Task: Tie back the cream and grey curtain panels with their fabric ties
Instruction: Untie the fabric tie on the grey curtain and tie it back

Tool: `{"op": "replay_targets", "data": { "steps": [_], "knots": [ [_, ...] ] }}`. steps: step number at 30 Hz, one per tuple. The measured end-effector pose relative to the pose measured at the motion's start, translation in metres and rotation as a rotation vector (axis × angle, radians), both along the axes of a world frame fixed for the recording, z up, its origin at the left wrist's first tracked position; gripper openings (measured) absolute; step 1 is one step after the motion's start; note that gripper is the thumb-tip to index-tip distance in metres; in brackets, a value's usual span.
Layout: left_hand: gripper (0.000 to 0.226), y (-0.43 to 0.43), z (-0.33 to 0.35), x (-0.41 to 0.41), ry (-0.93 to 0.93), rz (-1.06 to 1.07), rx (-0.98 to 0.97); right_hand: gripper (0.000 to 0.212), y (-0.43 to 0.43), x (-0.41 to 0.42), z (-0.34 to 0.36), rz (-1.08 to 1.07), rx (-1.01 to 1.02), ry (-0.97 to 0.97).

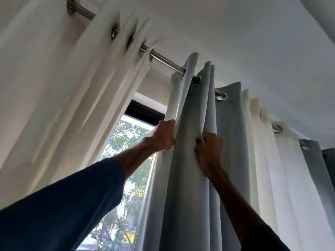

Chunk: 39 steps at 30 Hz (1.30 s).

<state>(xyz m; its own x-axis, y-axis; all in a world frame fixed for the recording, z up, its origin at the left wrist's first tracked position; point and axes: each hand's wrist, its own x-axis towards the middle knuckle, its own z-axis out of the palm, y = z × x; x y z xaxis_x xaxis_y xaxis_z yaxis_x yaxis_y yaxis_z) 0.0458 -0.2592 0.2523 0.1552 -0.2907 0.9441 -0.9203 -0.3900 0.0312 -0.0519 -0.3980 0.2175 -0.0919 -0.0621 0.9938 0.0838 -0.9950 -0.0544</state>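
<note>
I look up at a grey curtain panel (192, 169) hanging by metal eyelets from a steel rod (165, 60). My left hand (162, 135) grips the panel's left edge, high up near the rod. A fold of the same panel, a little to the right, is bunched in my right hand (209, 147). A cream panel (68, 91) hangs gathered at the left. More cream folds (272, 151) and grey folds (315, 169) hang to the right. No fabric tie is in view.
Between the cream and grey panels shows a window (125, 160) with a dark frame, trees and buildings outside. The white ceiling (235, 33) runs just above the rod. A rod bracket (71, 5) is fixed at the top left.
</note>
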Motion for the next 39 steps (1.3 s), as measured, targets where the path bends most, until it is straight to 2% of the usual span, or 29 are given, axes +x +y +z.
{"op": "replay_targets", "data": {
  "steps": [3, 6, 15, 16, 20, 23, 27, 33, 39],
  "knots": [
    [0.028, 0.016, -0.009, 0.011, -0.014, -0.012, 0.004, 0.041, 0.029, 0.011, -0.007, 0.04, -0.008, -0.002],
    [0.024, 0.023, -0.01, 0.014, -0.028, -0.042, -0.021, 0.03, 0.05, 0.023, -0.01, 0.168, 0.023, 0.043],
    [0.014, 0.019, -0.03, 0.02, -0.082, -0.17, 0.017, 0.02, 0.058, 0.045, -0.036, 0.107, 0.026, 0.059],
    [0.015, 0.017, -0.036, 0.02, -0.097, -0.192, 0.017, 0.021, 0.057, 0.045, -0.041, 0.104, 0.025, 0.063],
    [0.041, 0.009, -0.061, 0.026, -0.161, -0.326, 0.001, 0.025, 0.053, 0.037, -0.062, 0.067, 0.033, 0.063],
    [0.034, 0.008, -0.076, 0.031, -0.175, -0.432, -0.027, 0.035, 0.056, 0.029, -0.078, 0.088, 0.027, 0.077],
    [0.03, 0.013, -0.091, 0.027, -0.22, -0.465, -0.116, 0.043, 0.063, 0.018, -0.094, 0.096, -0.01, 0.065],
    [0.021, 0.017, -0.105, 0.032, -0.33, -0.516, -0.146, 0.055, 0.068, 0.015, -0.111, 0.113, -0.009, 0.074],
    [0.01, 0.026, -0.119, 0.037, -0.417, -0.493, -0.09, 0.051, 0.074, 0.02, -0.122, 0.139, 0.015, 0.111]
  ]
}}
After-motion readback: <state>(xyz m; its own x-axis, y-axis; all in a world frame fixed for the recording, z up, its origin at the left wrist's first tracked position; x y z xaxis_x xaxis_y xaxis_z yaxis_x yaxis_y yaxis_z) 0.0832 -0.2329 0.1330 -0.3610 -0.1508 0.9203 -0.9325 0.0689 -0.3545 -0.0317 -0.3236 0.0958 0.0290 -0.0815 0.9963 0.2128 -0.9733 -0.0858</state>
